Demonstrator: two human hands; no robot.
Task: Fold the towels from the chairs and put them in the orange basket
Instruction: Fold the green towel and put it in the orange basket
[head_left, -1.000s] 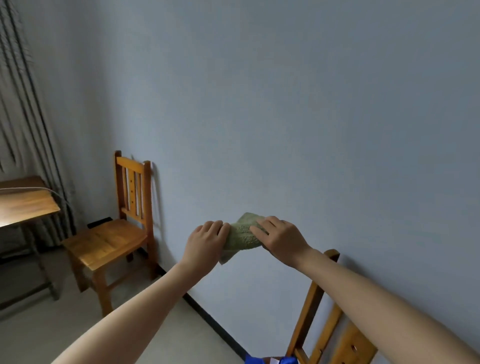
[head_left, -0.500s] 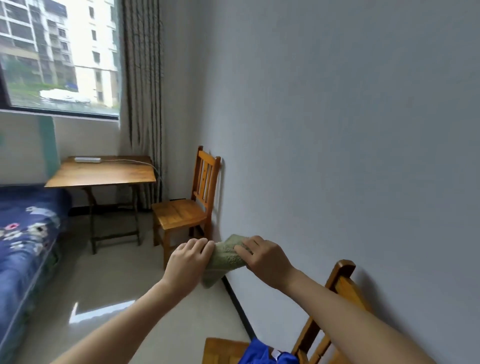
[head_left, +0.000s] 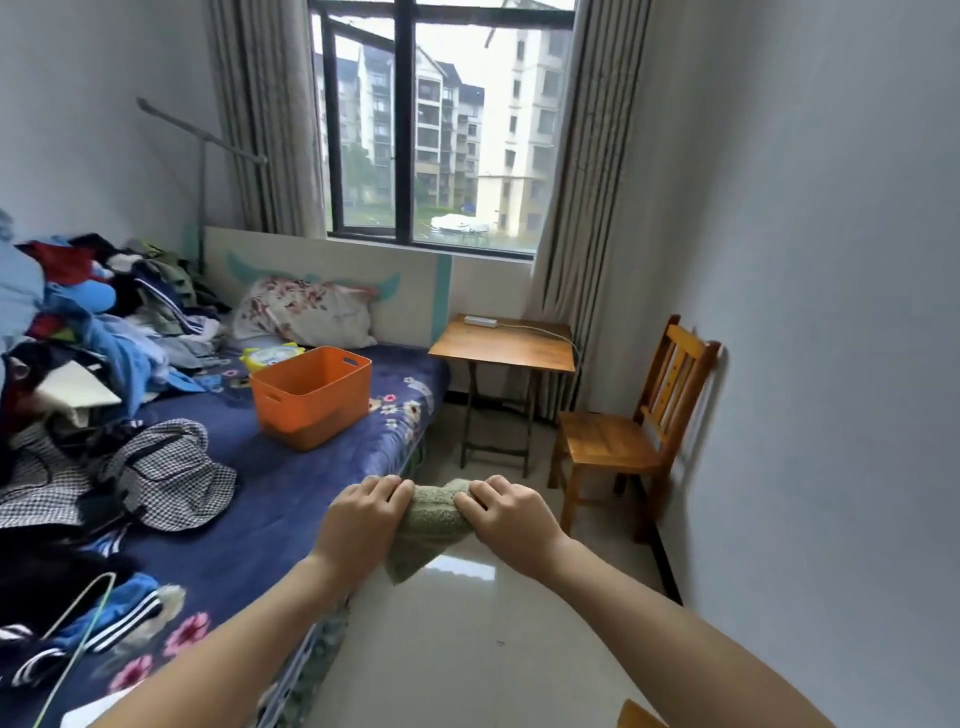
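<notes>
Step in hand: the fold looks done, this is the carry to the basket. The green towel (head_left: 431, 525) is a small bundle in mid-air over the floor (head_left: 467, 649), just off the bed (head_left: 270, 509) edge, with one corner hanging down. The left hand (head_left: 363, 519) and right hand (head_left: 511, 519) each grip one end, fingers curled over the top, hands close together.

The orange basket (head_left: 311, 410) sits on the bed at 11 o'clock from the hands, well apart from them. Its bottom is hidden.

Next move, my read: reach forward-left over the mattress, keep the bundle pinched so it doesn't spring open, and lower it in flat. The loose corner may unfold on release.

Room:
- clothes pile (head_left: 78, 338) at 9–10 o'clock on the blue floral bedspread
- window (head_left: 431, 130) at 12 o'clock
- folding table (head_left: 504, 345) at 1 o'clock
- wooden chair (head_left: 623, 441) at 2 o'clock, against the wall
- glossy tile floor
</notes>
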